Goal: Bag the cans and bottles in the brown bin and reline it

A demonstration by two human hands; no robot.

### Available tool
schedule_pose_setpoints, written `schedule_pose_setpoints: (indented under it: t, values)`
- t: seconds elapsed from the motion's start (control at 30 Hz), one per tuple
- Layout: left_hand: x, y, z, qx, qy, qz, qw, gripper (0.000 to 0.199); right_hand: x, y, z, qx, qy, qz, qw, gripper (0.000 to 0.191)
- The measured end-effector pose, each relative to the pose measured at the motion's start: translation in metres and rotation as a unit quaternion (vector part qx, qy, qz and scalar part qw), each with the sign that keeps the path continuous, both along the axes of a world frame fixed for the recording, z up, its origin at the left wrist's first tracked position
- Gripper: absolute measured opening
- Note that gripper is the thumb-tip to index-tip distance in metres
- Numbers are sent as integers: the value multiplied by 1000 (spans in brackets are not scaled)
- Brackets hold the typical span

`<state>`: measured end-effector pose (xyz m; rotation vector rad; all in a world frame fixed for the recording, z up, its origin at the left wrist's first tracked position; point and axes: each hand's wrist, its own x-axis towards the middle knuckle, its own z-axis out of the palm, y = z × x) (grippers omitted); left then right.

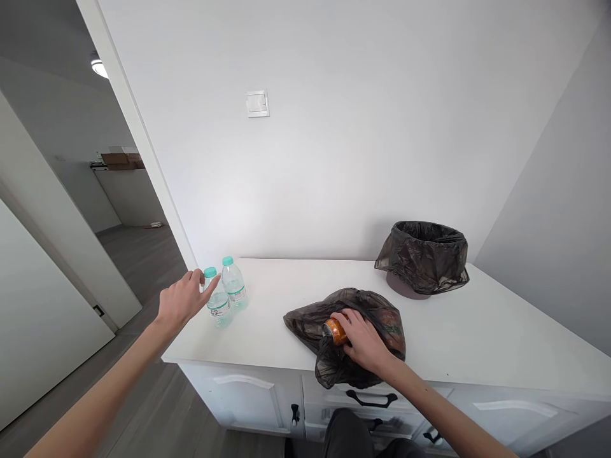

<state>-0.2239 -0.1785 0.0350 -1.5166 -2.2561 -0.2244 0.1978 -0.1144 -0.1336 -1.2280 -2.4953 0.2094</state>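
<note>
Two clear plastic bottles with teal caps stand at the cabinet's left end, a front bottle (219, 306) and a back bottle (233, 283). My left hand (184, 296) is beside the front bottle's cap, thumb and fingers apart, holding nothing. Near the front edge, a black plastic bag (382, 312) lies with its mouth toward the left; something reddish shows through its right side. My right hand (360, 337) has its fingers wrapped over an orange can (337, 331), which lies on its side at the bag's opening.
A bin lined with a black bag (420, 254) stands at the back right of the white cabinet top (477, 331). Behind is a wall with a light switch (258, 103). An open doorway is on the left. Drawers with black handles (371, 399) are below.
</note>
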Motion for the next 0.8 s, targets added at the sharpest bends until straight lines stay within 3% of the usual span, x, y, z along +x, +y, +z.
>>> schedule_pose_setpoints:
  t: [0.13, 0.23, 0.33, 0.4, 0.5, 0.6, 0.7, 0.8]
  values:
    - [1, -7, 3, 9, -4, 5, 1000, 62, 10, -12, 10, -34, 99, 12, 994, 67]
    - [8, -16, 7, 51, 1, -2, 999, 60, 15, -22, 20, -71, 212, 32, 974, 59]
    - [34, -25, 12, 101, -7, -49, 994, 50, 15, -30, 32, -101, 317, 38, 942, 58]
    - [65, -32, 13, 99, -53, -124, 986, 43, 13, -35, 42, -128, 369, 37, 920, 59]
    - [126, -42, 8, 45, -164, -279, 945, 38, 9, -45, 60, -169, 419, 45, 891, 62]
    - [184, -50, -3, -46, -259, -407, 875, 49, 7, -59, 80, -187, 442, 62, 875, 63]
    - [225, -53, -14, -104, -337, -458, 816, 67, 9, -71, 98, -191, 459, 73, 864, 58]
    - [243, -50, -24, -109, -394, -460, 788, 48, 13, -77, 105, -194, 456, 84, 865, 55]
